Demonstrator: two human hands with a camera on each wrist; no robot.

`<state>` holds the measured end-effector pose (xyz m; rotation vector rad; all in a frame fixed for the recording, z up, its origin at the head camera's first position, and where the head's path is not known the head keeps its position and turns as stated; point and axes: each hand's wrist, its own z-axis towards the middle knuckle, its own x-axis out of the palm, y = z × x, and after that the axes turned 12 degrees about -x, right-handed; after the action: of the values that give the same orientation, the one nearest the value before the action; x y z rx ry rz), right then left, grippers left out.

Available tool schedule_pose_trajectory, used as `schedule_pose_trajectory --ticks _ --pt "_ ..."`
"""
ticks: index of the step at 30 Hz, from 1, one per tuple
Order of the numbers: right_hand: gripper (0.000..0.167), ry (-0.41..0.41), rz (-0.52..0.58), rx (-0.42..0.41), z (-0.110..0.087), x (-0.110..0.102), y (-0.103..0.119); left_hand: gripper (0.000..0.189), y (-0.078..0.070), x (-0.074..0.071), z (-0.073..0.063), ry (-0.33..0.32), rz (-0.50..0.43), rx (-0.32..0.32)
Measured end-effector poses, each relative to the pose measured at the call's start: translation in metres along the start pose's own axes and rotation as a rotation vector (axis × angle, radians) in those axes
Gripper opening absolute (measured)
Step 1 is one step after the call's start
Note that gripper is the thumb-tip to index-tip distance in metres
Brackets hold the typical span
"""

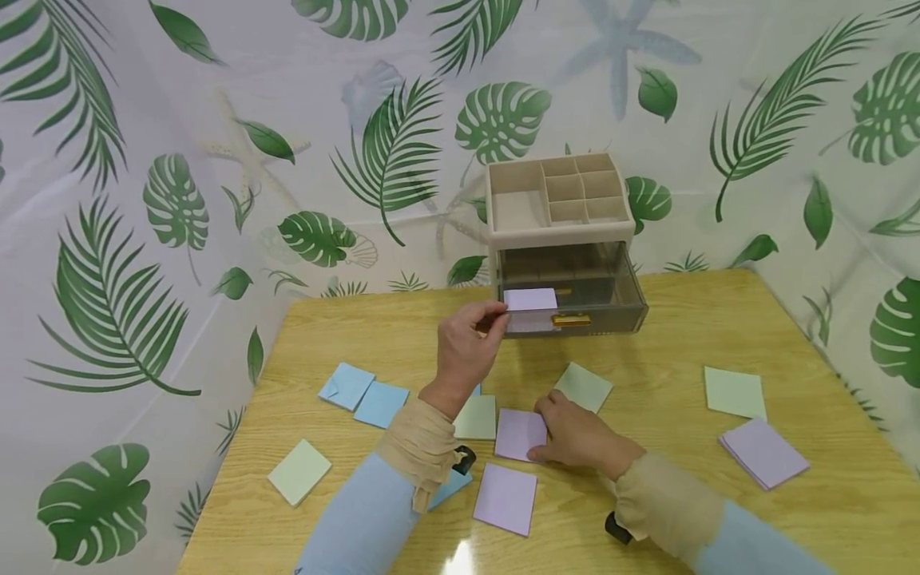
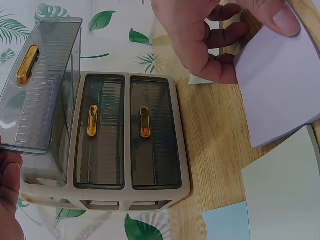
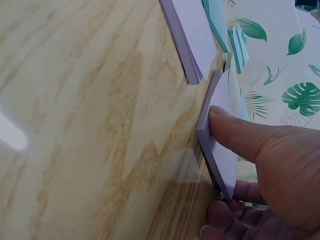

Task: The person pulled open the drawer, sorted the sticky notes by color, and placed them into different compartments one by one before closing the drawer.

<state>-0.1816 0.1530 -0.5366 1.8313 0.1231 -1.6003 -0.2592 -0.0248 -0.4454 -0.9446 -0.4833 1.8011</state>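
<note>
My left hand is at the left front corner of a smoky clear drawer, thumb and finger pinching its edge. The drawer is pulled out of a beige desktop organizer, and a purple sticky note pad lies inside at the left. On the table, my right hand grips another purple sticky note pad by its right side. In the right wrist view, the thumb lies on top of that pad and the fingers curl at its edge; its near side appears tilted up.
Green pads and a purple pad lie close to the right hand. Blue pads and a green pad are at the left. More green and purple pads lie at the right. Leaf-printed cloth hangs behind the organizer.
</note>
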Motion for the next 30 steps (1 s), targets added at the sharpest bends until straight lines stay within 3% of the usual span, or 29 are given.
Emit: schedule_pose_trajectory --ticks 12,25,30 --pt "0.062 -0.006 0.172 0.076 0.0027 0.0071 -0.0024 0.009 -0.0014 0.0001 -0.0006 -0.009 -0.002 0.010" --pt "0.063 -0.078 0.209 0.003 -0.0016 0.0058 -0.0006 0.009 0.0002 -0.0007 0.0001 -0.021 -0.007 0.012" --pt "0.074 -0.094 0.264 0.045 -0.0051 0.0075 -0.0035 0.010 0.0005 -0.0001 -0.0006 -0.016 0.001 0.009"
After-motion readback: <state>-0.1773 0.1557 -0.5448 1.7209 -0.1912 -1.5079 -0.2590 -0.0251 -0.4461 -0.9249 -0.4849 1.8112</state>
